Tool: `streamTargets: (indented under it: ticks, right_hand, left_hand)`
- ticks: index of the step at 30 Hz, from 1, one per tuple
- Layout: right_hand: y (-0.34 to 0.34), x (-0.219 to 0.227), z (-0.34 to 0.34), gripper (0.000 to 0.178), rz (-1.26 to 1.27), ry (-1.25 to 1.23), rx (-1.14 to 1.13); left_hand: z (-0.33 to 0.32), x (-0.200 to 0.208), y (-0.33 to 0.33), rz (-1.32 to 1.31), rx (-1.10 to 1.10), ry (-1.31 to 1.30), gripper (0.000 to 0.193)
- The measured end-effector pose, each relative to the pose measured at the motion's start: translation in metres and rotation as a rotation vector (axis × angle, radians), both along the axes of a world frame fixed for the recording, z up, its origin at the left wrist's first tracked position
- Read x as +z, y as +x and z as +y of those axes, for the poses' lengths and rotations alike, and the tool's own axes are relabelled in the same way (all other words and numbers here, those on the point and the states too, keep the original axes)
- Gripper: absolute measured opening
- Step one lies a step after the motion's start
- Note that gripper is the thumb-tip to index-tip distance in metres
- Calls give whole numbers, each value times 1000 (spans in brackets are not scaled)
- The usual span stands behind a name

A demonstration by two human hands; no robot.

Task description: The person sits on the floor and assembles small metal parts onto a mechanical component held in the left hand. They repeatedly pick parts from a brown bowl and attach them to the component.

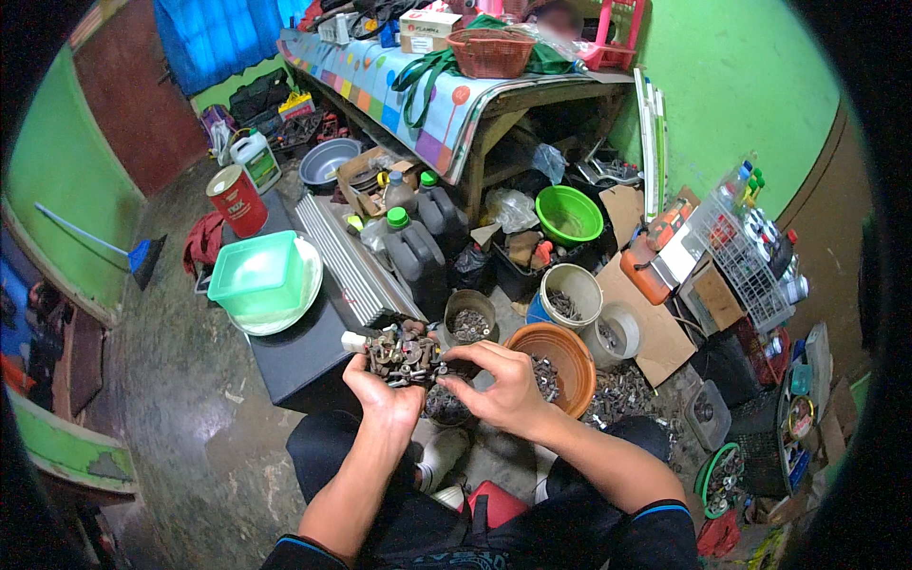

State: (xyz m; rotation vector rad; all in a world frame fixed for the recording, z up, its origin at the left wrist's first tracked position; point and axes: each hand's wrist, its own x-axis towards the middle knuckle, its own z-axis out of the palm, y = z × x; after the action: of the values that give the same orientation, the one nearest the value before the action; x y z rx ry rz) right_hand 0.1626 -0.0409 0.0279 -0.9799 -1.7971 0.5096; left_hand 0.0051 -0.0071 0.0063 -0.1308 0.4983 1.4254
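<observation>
My left hand point(389, 401) is cupped, palm up, under a heap of small dark metal parts point(404, 350) that look like bolts, screws and other hardware. A white block-like piece point(353, 341) sticks out at the heap's left edge, by the thumb. At the right edge of the heap, my right hand point(508, 385) has its thumb and forefinger close together on a small metal piece whose kind I cannot make out. Beyond the hands stands an orange-brown basin point(583, 378) with loose metal pieces inside. A container of small parts point(446, 407) is partly hidden below the hands.
Around the basin are a white-and-blue bucket point(591, 285), a pale tub point(622, 328) and scattered metal pieces point(627, 394). At left, a green plastic box point(252, 280) sits on a dark bench point(290, 366). Dark jerrycans point(415, 256) stand near the table point(456, 123); a wire rack point(746, 261) is at right.
</observation>
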Motion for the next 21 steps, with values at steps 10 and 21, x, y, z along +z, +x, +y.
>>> streamTargets:
  ticks: [10, 21]
  right_hand:
    - [14, 14, 7, 28, -77, -116, 131]
    - [58, -86, 68, 19, -941, -619, -24]
  left_hand:
    - [5, -3, -7, -14, 19, 3, 46]
    - [6, 2, -7, -34, 50, -30, 46]
